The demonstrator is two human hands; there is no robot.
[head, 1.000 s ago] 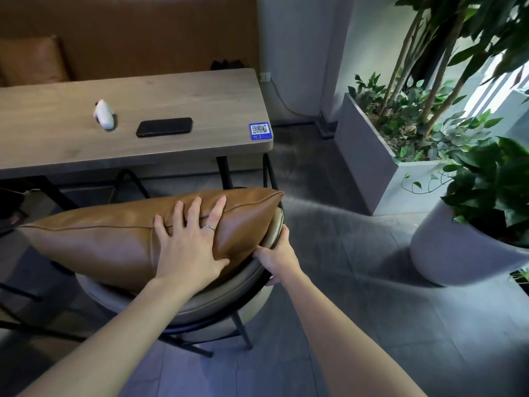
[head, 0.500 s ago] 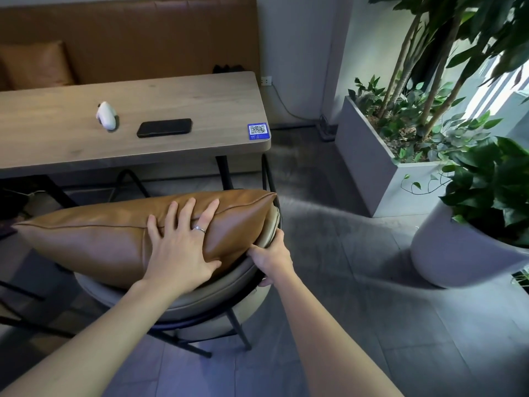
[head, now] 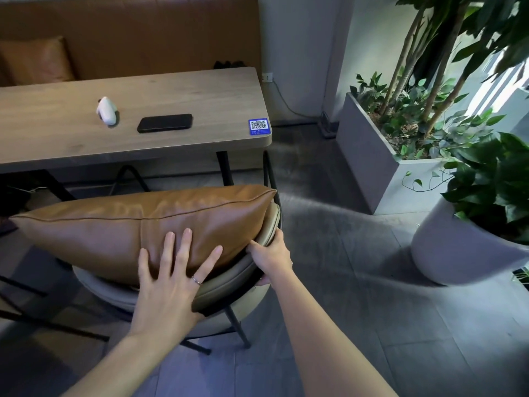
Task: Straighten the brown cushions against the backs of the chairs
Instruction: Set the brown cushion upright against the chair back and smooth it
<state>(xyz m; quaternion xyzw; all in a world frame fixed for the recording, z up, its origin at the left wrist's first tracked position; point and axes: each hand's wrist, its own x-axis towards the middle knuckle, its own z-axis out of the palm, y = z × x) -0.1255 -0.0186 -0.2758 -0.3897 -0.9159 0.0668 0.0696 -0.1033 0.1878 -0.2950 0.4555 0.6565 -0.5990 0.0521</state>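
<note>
A long brown leather cushion (head: 108,236) stands on its edge along the curved back of a grey-beige chair (head: 229,285) right below me. My left hand (head: 171,279) lies flat on the cushion's lower near face, fingers spread, its palm over the chair's back rim. My right hand (head: 272,253) grips the back rim of the chair at the cushion's right end. A second brown cushion (head: 34,60) leans on the brown bench back at the far left, behind the table.
A wooden table (head: 200,96) stands just beyond the chair with a black phone (head: 164,123), a small white device (head: 107,110) and a QR sticker (head: 259,126). A rectangular planter (head: 369,167) and a round grey pot (head: 463,253) stand to the right.
My left hand has slid down the cushion's near face toward the chair's rim. My right hand has kept its grip on the rim.
</note>
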